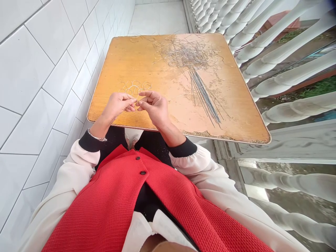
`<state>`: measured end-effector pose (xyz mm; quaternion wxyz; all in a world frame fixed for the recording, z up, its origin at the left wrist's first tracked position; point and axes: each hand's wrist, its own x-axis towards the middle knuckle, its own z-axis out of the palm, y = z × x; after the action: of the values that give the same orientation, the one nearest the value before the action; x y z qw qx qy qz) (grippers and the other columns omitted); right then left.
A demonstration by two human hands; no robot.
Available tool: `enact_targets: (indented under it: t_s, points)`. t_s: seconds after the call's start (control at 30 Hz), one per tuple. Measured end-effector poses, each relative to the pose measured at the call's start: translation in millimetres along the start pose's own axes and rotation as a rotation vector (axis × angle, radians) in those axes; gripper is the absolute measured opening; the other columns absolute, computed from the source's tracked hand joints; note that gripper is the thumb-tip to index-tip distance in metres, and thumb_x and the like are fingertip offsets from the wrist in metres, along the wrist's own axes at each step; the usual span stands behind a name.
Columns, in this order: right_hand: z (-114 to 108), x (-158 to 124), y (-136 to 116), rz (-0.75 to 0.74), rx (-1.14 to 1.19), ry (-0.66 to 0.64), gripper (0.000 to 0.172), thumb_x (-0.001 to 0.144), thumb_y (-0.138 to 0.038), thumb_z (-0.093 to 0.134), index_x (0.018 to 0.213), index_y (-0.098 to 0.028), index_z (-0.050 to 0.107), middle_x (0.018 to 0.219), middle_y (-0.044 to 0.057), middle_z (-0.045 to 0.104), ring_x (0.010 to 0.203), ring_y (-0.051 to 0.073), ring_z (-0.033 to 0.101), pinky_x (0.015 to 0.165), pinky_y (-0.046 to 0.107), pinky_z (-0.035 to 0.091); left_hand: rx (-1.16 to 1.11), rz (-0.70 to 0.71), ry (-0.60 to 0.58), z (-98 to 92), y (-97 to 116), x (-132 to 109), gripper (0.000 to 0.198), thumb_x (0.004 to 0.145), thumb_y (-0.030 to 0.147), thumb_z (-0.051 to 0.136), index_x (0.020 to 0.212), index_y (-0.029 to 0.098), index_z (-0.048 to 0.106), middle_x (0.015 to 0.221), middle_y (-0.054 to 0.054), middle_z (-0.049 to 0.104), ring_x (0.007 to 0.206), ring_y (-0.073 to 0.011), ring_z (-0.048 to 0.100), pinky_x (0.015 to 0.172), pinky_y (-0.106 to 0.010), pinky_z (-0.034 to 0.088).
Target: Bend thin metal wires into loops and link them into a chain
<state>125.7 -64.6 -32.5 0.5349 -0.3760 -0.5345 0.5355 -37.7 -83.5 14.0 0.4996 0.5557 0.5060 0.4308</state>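
Wire ring (136,106) held in narrow pinch by left hand (118,106) and right hand (153,107), raised off bench (118,66), clear of loose rings (135,87).

Thin wire loop (135,104) pinched between fingers (143,99) of both hands

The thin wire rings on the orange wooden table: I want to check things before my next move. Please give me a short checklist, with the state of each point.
1. Left hand and right hand meet at the fingertips above the table: ok.
2. Any wire held between those fingertips: cannot tell, too thin to see.
3. Thin silver wire rings lie just beyond the hands, close to reach: ok.
4. Long straight grey wire bundle lies apart from the rings: ok.
5. Tangled silver wire heap lies apart from the rings: ok.
6. Orange wooden tabletop has a smooth near edge: not ok, it is chipped right of the hands.
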Motion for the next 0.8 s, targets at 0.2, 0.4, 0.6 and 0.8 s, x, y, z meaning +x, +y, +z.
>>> enact_targets:
  t_s: [0.2, 0.4, 0.6, 0.8]
  points:
    - [-8, 5, -6, 0.089, 0.027, -0.115, 0.031, 0.073, -0.043, 0.089, 0.083, -0.017, 0.073, 0.064, -0.002, 0.07, 0.051, 0.008, 0.059, 0.05, 0.02, 0.051, 0.07, -0.017, -0.144, -6.0, 5, 1, 0.019, 0.088, 0.023, 0.073, 0.072, 0.013, 0.073, 0.066, -0.003, 0.071, 0.065, -0.0097, 0.069, 0.068, -0.021, 0.056]
    - [-4, 6, -9, 0.091, 0.021, 0.005, 0.021, 0.082, -0.031, 0.083, 0.073, -0.017, 0.069, 0.059, -0.003, 0.066, 0.045, 0.005, 0.053, 0.046, 0.017, 0.046, 0.052, -0.089, -0.094, -3.3, 6, -1, 0.008, 0.091, 0.02, 0.068, 0.089, 0.013, 0.071, 0.076, -0.002, 0.074, 0.071, -0.0098, 0.07, 0.072, -0.023, 0.056]
    - [-6, 3, -5, 0.088, 0.106, 0.025, 0.025, 0.08, -0.036, 0.083, 0.075, -0.018, 0.067, 0.062, -0.003, 0.067, 0.046, 0.005, 0.056, 0.051, 0.018, 0.048, 0.009, -0.094, -0.03, 2.7, 4, -7, 0.011, 0.09, 0.014, 0.067, 0.079, 0.013, 0.07, 0.067, 0.0, 0.069, 0.062, -0.0072, 0.067, 0.059, -0.018, 0.049]
    - [-21, -1, -2, 0.119, 0.11, -0.06, 0.035, 0.074, -0.046, 0.085, 0.092, -0.019, 0.074, 0.072, 0.0, 0.074, 0.051, 0.007, 0.056, 0.052, 0.02, 0.048, 0.061, -0.033, 0.058, 8.9, -2, -7, 0.014, 0.09, 0.012, 0.067, 0.076, 0.013, 0.068, 0.059, 0.004, 0.063, 0.049, -0.0058, 0.06, 0.053, -0.018, 0.045]
